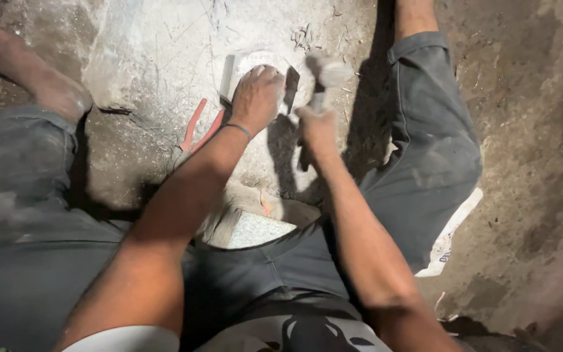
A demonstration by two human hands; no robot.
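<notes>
I sit on the ground over a large pale stone slab (164, 52), legs spread to either side. My left hand (257, 98) grips a dark flat chisel (291, 91) held against a round carved patch of the stone (255, 60). My right hand (314, 127) is closed on the handle of a hammer (328, 73), whose blurred head hangs just right of the chisel. A thin band circles my left wrist.
A red-handled tool (197, 127) lies on the slab left of my left arm. A smaller grey stone block (255, 228) sits between my thighs. A white sack (447, 238) lies under my right leg. My bare left foot (27, 72) rests at upper left. Dirt floor lies to the right.
</notes>
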